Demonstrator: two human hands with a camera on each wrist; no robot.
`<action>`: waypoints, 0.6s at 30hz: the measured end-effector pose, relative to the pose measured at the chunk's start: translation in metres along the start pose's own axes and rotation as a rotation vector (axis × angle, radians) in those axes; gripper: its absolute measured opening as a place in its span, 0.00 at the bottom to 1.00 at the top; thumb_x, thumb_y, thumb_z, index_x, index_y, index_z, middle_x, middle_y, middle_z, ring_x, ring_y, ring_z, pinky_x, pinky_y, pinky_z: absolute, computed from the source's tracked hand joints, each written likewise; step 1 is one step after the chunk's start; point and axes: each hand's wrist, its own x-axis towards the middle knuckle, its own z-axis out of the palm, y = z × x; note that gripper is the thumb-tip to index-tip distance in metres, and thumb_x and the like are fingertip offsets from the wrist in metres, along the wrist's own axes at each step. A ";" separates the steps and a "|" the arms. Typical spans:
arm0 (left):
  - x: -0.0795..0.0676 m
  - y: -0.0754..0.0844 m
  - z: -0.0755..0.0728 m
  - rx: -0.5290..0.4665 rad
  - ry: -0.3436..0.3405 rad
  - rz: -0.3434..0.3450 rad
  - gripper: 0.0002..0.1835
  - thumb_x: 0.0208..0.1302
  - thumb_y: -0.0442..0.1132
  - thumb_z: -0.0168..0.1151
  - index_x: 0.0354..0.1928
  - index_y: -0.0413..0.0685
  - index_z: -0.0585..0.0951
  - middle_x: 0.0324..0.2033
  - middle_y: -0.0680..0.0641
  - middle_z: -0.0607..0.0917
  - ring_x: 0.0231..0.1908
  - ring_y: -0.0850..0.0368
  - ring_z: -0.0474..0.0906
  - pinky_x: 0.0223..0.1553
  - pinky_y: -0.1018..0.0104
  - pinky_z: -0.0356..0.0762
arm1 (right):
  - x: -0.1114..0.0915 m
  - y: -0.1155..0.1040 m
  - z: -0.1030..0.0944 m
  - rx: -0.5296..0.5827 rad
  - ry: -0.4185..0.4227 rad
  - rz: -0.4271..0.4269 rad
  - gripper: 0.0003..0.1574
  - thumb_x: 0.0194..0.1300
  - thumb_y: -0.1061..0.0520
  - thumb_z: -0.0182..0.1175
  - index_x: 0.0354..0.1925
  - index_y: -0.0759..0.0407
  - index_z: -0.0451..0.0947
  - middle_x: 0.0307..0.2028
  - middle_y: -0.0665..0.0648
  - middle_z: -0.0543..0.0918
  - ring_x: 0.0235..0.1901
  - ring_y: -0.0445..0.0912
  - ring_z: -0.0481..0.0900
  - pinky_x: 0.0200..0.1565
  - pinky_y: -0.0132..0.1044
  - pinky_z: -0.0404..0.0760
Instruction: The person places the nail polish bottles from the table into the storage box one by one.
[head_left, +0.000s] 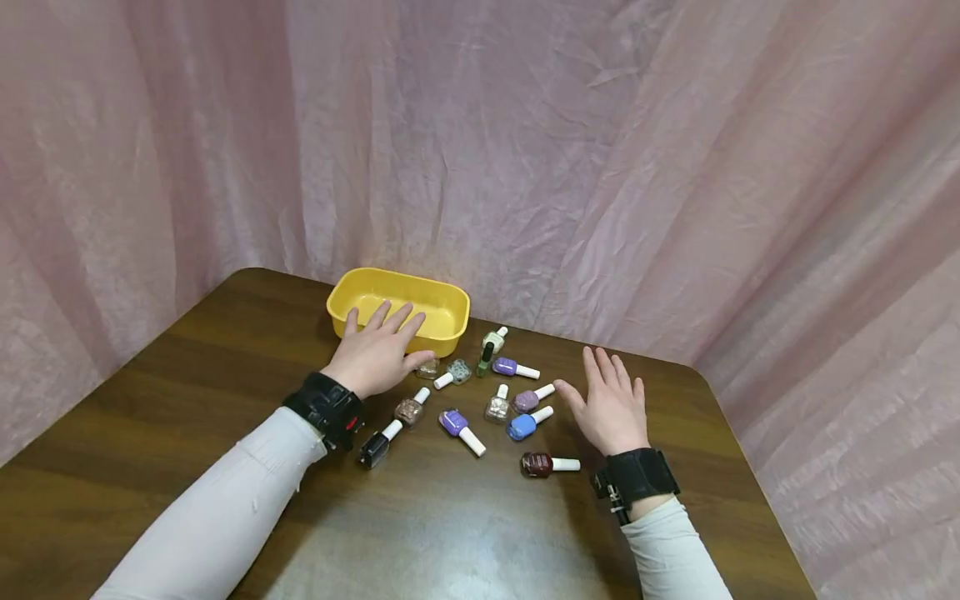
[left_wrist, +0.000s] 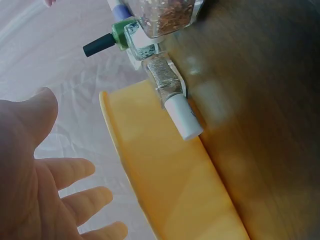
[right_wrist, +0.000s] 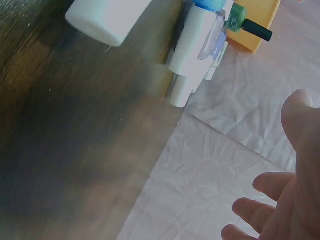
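Note:
My left hand (head_left: 375, 357), fingers spread, hovers in front of the yellow tub (head_left: 457, 321) and overlaps its near side in the head view. Under its thumb lies a glitter nail polish bottle (left_wrist: 165, 77) with a white cap. My right hand (head_left: 611, 408) is held with straight fingers right of the bottles, holding nothing. Nearest to it are a lilac bottle (head_left: 525, 402), a blue bottle (head_left: 521, 427) and a dark red bottle (head_left: 536, 465). A green bottle with a black cap (head_left: 486, 357) stands upright behind them.
Between the hands lie two purple bottles, one nearer (head_left: 453, 422) and one farther (head_left: 506, 367), a silver glitter bottle (head_left: 497, 408), a brown glitter bottle (head_left: 408, 412) and a black bottle (head_left: 373, 450). A pink curtain (head_left: 510, 167) hangs behind the wooden table (head_left: 187, 400).

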 end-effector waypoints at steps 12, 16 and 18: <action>-0.001 -0.005 -0.003 -0.001 0.044 0.038 0.28 0.88 0.46 0.53 0.83 0.49 0.70 0.82 0.38 0.67 0.83 0.31 0.57 0.75 0.16 0.46 | 0.000 0.007 -0.001 0.019 0.011 -0.015 0.52 0.84 0.32 0.55 0.87 0.61 0.55 0.84 0.70 0.60 0.84 0.67 0.51 0.78 0.76 0.47; -0.003 -0.008 -0.003 0.008 0.045 0.026 0.27 0.87 0.43 0.54 0.82 0.48 0.72 0.81 0.37 0.69 0.82 0.31 0.58 0.74 0.16 0.47 | 0.002 0.006 0.000 0.015 -0.008 -0.015 0.52 0.84 0.32 0.55 0.87 0.60 0.55 0.84 0.69 0.59 0.85 0.66 0.50 0.78 0.76 0.47; -0.002 -0.010 -0.002 0.017 0.044 0.021 0.26 0.86 0.40 0.55 0.81 0.48 0.73 0.81 0.37 0.70 0.82 0.32 0.59 0.74 0.16 0.48 | 0.002 0.005 0.001 0.017 -0.015 -0.015 0.53 0.84 0.31 0.55 0.88 0.60 0.54 0.84 0.69 0.59 0.85 0.65 0.49 0.78 0.75 0.46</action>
